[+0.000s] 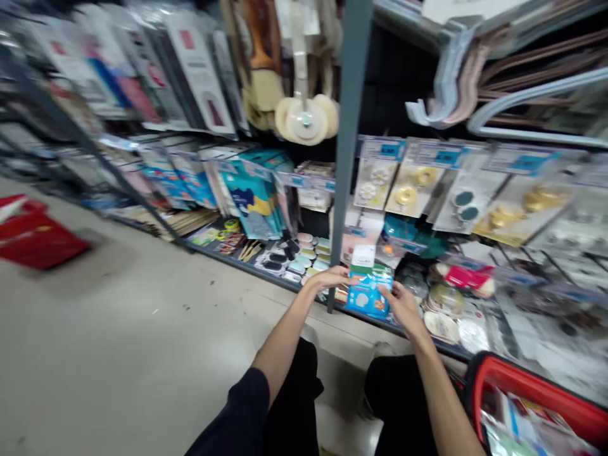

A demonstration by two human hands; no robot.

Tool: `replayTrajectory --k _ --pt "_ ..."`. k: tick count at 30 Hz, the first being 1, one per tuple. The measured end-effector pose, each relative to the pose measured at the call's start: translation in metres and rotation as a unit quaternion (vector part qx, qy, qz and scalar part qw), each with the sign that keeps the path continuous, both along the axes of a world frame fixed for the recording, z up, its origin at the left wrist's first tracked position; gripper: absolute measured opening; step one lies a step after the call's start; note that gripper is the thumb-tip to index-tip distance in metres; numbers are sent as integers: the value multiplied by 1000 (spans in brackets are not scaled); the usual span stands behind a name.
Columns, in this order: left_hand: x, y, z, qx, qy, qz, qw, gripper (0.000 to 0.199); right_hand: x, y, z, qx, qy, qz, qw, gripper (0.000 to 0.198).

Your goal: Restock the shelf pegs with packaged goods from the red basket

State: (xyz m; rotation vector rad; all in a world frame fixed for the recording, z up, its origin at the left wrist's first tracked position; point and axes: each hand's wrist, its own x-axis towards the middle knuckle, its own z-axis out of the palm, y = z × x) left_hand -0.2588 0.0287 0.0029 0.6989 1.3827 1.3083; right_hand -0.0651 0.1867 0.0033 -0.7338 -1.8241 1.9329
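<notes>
A blue packet (365, 300) with a green band and a white top is held upright in front of the lower shelf. My left hand (331, 277) grips its left edge, fingers closed on it. On its right side my right hand (401, 301) has closed too, with the thumb over the front. The print on the packet is too blurred to read. Just left of my left hand, behind the grey shelf post, lie several small oval brushes (295, 265) on the bottom shelf.
A grey shelf post (349, 120) rises beside the packet. Carded hooks (412, 180) hang above right, with light-blue hangers (536, 95) higher up. At lower right stands a red basket (560, 405) holding packaged goods. Another red basket (40, 231) sits on the floor (142, 342) at left.
</notes>
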Motion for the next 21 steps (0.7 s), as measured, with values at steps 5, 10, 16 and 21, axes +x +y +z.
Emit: replayTrajectory --k 5,10,16,21 --pt "-2 -3 7 5 -9 -21 1000 62 -8 8 -7 9 5 -5 1000 68" --pt "13 -7 5 36 34 -26 998 65 -5 -4 -3 90 45 -18 995 66" --pt "14 5 -7 69 4 9 998 63 -14 0 -17 104 75 -13 992 65" --pt "22 2 -19 49 -41 46 997 68 -3 -14 -15 113 61 -56 990 66"
